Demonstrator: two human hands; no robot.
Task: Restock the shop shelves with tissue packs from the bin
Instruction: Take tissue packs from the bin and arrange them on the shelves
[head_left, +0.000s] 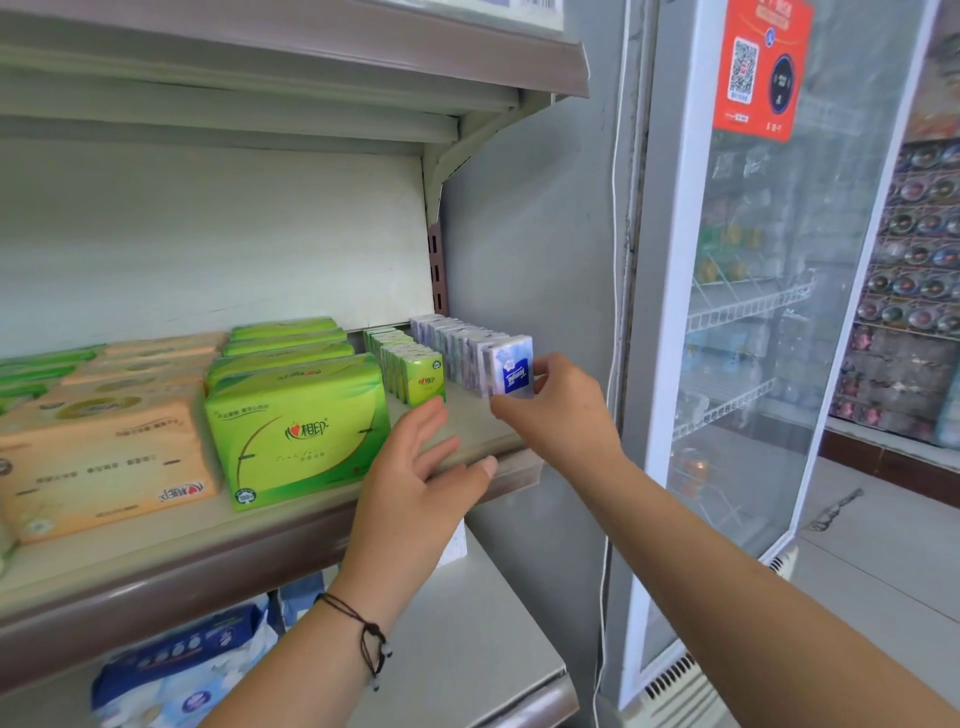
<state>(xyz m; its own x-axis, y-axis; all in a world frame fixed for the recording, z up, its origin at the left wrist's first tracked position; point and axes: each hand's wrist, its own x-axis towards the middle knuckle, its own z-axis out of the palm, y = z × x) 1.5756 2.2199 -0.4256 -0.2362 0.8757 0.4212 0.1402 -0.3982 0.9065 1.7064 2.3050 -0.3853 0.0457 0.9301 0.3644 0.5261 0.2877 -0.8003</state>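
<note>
Fingers (540, 371) pinch blue pack (513, 371), shelf (483, 431)

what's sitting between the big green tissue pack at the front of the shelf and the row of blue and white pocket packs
In the head view, a row of small green pocket tissue packs stands between the big green tissue pack and the blue and white pocket packs, with bare shelf in front.

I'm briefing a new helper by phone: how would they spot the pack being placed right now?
Find the shelf beside the glass-door fridge and go to its right end. There a row of blue-and-white pocket packs runs front to back, next to a row of small green packs. The blue pack is the frontmost one, pinched by the right hand.
</note>
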